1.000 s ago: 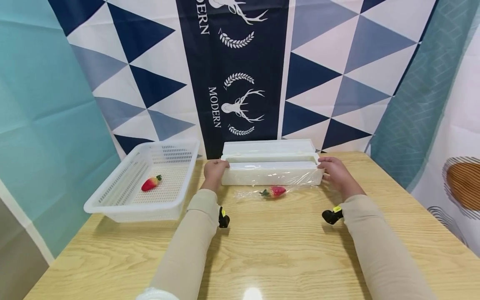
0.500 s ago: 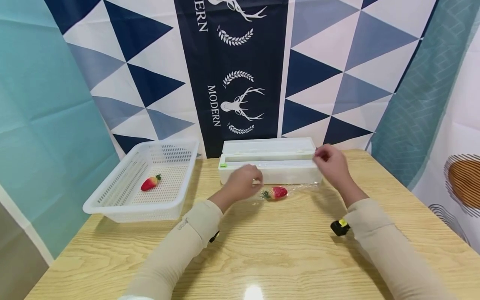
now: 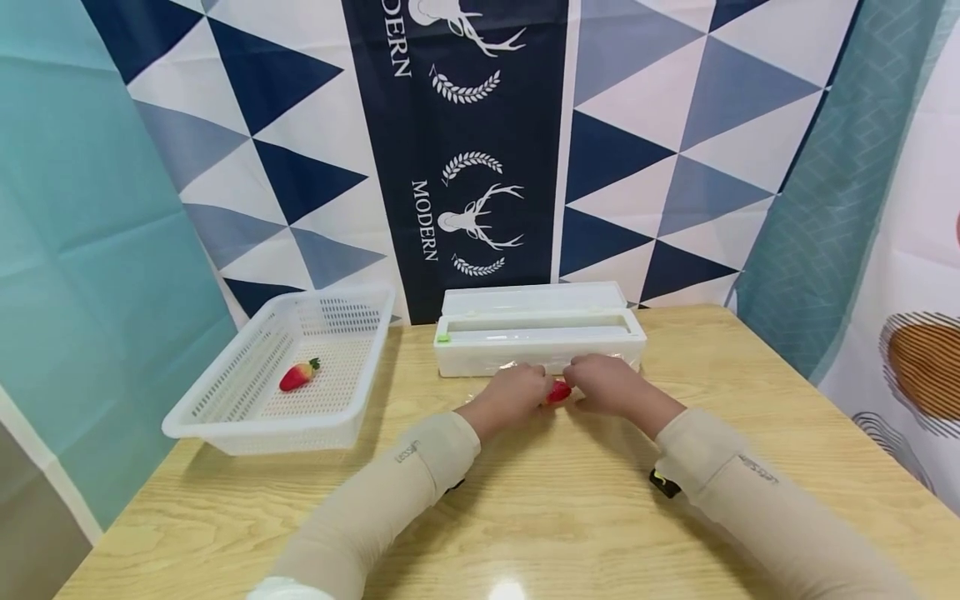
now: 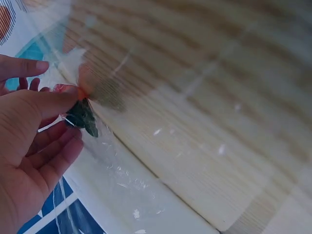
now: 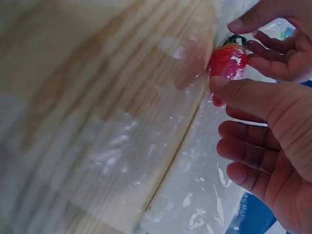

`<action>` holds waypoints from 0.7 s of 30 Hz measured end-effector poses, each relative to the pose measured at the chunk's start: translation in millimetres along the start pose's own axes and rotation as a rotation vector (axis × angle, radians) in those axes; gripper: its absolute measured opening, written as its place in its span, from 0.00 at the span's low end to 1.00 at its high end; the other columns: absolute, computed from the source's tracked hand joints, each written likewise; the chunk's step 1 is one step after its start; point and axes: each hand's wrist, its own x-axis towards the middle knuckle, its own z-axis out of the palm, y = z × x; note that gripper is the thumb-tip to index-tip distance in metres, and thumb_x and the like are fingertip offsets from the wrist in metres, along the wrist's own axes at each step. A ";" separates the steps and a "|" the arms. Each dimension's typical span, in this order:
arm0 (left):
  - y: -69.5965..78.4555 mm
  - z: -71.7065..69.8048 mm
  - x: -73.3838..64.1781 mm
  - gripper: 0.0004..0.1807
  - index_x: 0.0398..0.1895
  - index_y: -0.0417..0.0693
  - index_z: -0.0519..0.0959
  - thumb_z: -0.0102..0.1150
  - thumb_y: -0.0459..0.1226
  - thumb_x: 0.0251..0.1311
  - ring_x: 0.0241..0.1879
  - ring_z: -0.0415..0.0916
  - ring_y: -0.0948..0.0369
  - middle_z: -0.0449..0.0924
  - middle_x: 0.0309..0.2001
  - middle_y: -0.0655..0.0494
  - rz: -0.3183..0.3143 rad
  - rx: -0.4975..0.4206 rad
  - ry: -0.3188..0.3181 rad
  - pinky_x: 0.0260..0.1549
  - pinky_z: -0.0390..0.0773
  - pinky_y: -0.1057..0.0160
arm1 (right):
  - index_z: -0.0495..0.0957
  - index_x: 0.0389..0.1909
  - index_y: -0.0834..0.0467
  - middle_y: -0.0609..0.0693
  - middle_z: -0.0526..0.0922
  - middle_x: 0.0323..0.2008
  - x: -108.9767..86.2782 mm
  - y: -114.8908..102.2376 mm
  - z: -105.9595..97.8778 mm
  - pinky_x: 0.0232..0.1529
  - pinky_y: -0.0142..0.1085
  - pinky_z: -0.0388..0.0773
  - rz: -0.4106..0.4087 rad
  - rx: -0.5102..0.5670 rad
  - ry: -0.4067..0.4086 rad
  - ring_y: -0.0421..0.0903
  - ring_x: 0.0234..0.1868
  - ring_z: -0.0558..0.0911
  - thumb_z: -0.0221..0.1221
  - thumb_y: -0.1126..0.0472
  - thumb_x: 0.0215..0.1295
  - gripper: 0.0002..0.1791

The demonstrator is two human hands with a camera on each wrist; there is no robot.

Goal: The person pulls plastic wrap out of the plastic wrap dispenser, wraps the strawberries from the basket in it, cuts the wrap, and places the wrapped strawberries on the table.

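A red strawberry [image 3: 558,392] lies between both hands, just in front of the white cling film box [image 3: 468,362]. Clear cling film [image 5: 185,209] covers it, and its shine shows on the red skin in the right wrist view. My left hand [image 3: 516,390] pinches the leafy end; the green leaves [image 4: 84,119] poke out under the thumb in the left wrist view. At the pointed tip, my right hand [image 3: 606,385] pinches with the thumb on top and the fingers below. The fingers partly hide the fruit in the head view.
At the left stands a white slotted basket [image 3: 277,423] with another strawberry [image 3: 297,376] inside. The box's lid [image 3: 532,297] is tipped up at the back, and a green piece [image 3: 443,337] sits at its left end. A patterned cloth [image 3: 480,117] hangs behind the wooden table [image 3: 517,517].
Both hands have left the ends of the box and come inward to the strawberry in front of it, the left moving right and the right moving left. They now pinch the strawberry.
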 end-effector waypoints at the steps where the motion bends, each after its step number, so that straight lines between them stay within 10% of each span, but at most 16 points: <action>1: 0.4 0.5 0.7 0.10 0.42 0.51 0.83 0.63 0.45 0.63 0.31 0.75 0.61 0.80 0.35 0.58 0.004 0.011 0.002 0.34 0.78 0.67 | 0.81 0.29 0.57 0.45 0.77 0.24 1.5 -0.1 1.4 0.30 0.38 0.76 0.000 -0.012 -0.002 0.43 0.25 0.73 0.72 0.65 0.50 0.09; 21: 3.4 -9.6 -32.9 0.06 0.29 0.52 0.84 0.64 0.31 0.57 0.26 0.71 0.70 0.80 0.27 0.66 0.032 -0.234 0.121 0.29 0.71 0.76 | 0.69 0.16 0.49 0.39 0.66 0.17 -21.8 -13.7 -9.6 0.18 0.32 0.62 -0.087 -0.017 0.055 0.38 0.19 0.64 0.67 0.67 0.52 0.18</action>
